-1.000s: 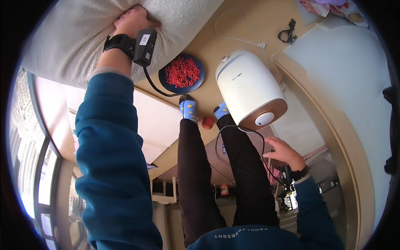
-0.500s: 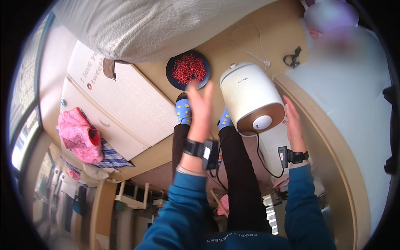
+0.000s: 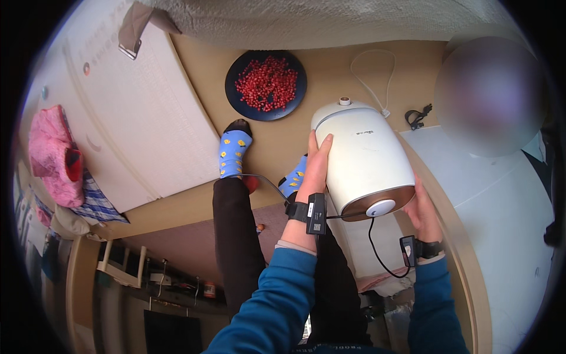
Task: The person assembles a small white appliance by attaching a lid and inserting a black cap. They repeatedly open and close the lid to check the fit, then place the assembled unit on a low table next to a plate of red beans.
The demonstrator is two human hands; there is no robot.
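White cylindrical plastic appliance with bronze rim (image 3: 364, 159), tilted above wooden floor, clasped between both hands: left hand (image 3: 316, 168) flat on its side, right hand (image 3: 422, 206) cupping the base. Probably bulky, smooth, slippery; best gripped opposite sides. Beyond, dark round plate of red seeds (image 3: 266, 84).

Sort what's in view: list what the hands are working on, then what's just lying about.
In hand: white appliance, gripped by left hand and right hand; its black cord.

Lying about: dark plate of red seeds, white cable, pink cloth.
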